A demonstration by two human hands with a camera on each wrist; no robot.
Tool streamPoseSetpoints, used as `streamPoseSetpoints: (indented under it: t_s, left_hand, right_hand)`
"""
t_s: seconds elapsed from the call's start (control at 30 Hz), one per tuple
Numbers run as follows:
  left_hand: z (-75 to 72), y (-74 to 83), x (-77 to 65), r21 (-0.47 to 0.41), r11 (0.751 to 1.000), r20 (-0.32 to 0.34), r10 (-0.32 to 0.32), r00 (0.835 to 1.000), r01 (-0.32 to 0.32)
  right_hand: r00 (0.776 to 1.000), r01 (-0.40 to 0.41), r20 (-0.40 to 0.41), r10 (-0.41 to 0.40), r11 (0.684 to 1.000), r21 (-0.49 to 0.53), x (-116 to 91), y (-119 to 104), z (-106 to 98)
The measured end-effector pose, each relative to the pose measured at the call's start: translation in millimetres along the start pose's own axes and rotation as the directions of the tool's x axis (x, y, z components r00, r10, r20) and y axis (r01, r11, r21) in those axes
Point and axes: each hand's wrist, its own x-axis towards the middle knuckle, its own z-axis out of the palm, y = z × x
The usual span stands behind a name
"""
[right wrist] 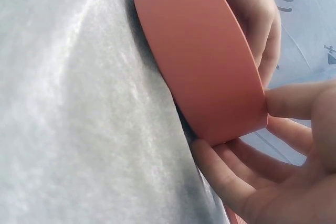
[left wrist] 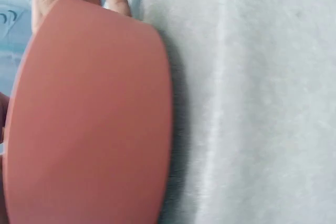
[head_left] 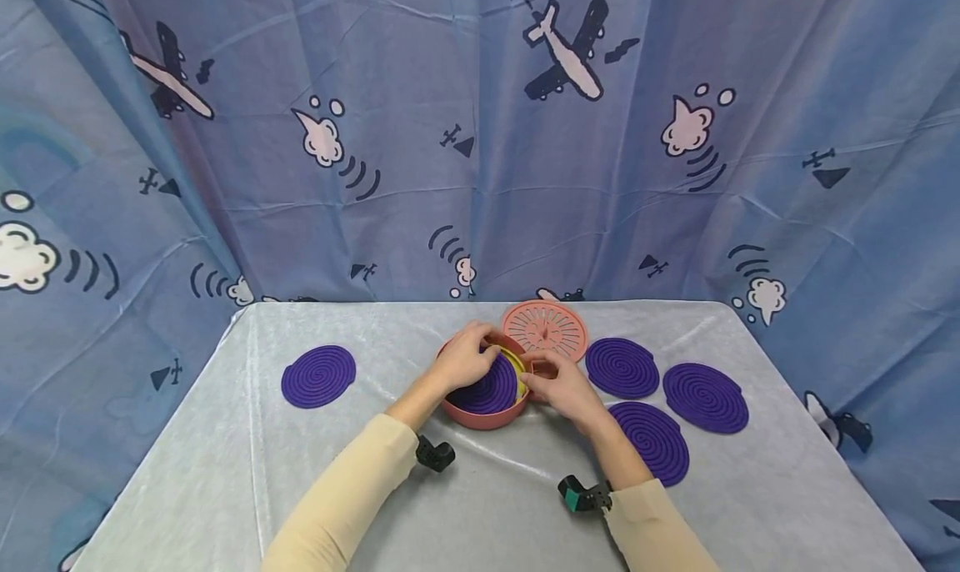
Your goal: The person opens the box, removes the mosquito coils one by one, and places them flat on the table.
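Note:
A round terracotta-coloured container (head_left: 483,420) sits on the table, its smooth side wall filling much of both wrist views. Inside lies a purple mosquito coil (head_left: 491,387), with part of a yellow piece (head_left: 512,362) showing along its right and far edge. My left hand (head_left: 467,357) reaches over the container from the left, fingers bent down inside the far rim; what its fingertips hold is hidden. At the right side, my right hand (head_left: 558,384) grips the container, thumb at the rim and fingers against the outer wall. Behind them lies a slotted terracotta lid (head_left: 545,330).
Several more purple coils lie on the white-covered table (head_left: 187,472): one coil (head_left: 318,376) to the left, others at the right, such as this coil (head_left: 705,398) farthest right. A blue curtain (head_left: 405,138) with airplane prints hangs behind the table and along its sides.

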Motion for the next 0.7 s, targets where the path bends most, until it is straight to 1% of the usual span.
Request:
streamPoseSetpoints:
  t_s: [0.13, 0.23, 0.33, 0.43, 0.53, 0.7]
  left_hand:
    - [-5.0, 1.9, 2.3, -0.012, 0.999, -0.021, 0.033, 0.999, -0.034]
    - [-9.4, 3.4, 2.7, -0.004, 0.999, -0.016, 0.052, 0.999, -0.052]
    - [-12.9, 2.9, 2.5, 0.022, 0.998, 0.007, 0.054, 0.998, -0.055]
    - [-15.1, 0.6, 1.7, 0.021, 0.998, 0.040, 0.054, 0.998, -0.055]
    - [-15.4, -2.2, 0.9, -0.001, 0.998, 0.061, 0.064, 0.996, -0.064]
    - [-18.5, -2.6, -0.3, -0.034, 0.996, 0.087, 0.082, 0.993, -0.079]
  right_hand:
    - [1.000, 0.000, 0.006, 0.000, 1.000, 0.005, 0, 0, 0]
    - [1.000, -0.001, 0.007, 0.001, 1.000, 0.011, 0, 0, 0]
    - [1.000, -0.001, 0.004, 0.000, 1.000, 0.006, 0, 0, 0]
    - [1.000, 0.001, 0.000, -0.001, 1.000, -0.002, -1, -1, 0]
    - [1.000, 0.001, -0.001, -0.001, 1.000, -0.001, -1, 0, 0]
    - [1.000, -0.002, 0.002, 0.002, 1.000, 0.003, 0, 1, 0]
